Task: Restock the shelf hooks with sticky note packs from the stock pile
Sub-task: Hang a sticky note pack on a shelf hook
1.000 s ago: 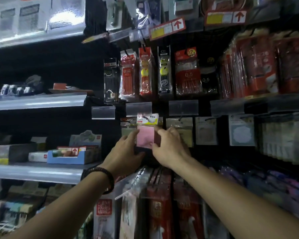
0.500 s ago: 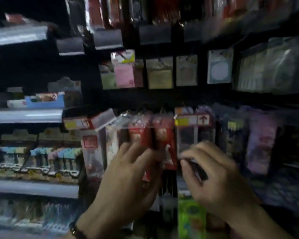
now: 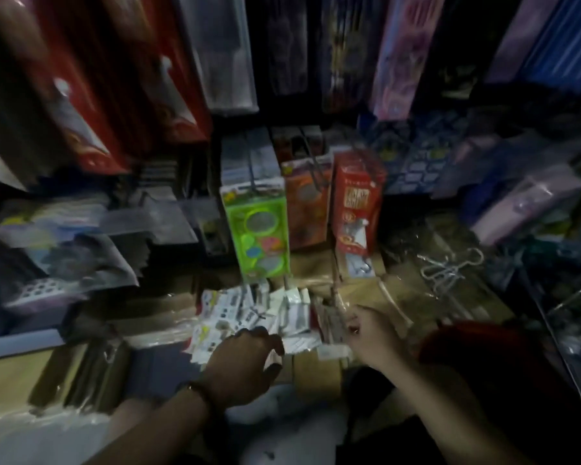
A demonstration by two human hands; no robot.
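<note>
Downward head view of the stock area, dim and motion-blurred throughout. The pile of small white printed packs lies at near centre on brown paper-wrapped bundles; its print is unreadable and single packs cannot be told apart. The left hand, with a dark beaded wristband, arches over the pile's near edge, back uppermost, fingers bent downward and slightly apart; their tips are hidden, so whether they grip a pack cannot be told. The right hand, just right of the pile, has its forefinger stretched out and the other fingers curled; blur hides whether they pinch anything. Beyond the pile hang a green plastic-fronted pack, an orange pack and a red carton, side by side. Long red packs, far left, are cut off by the top edge. Bent wire hooks lie to the right under clear film.
</note>
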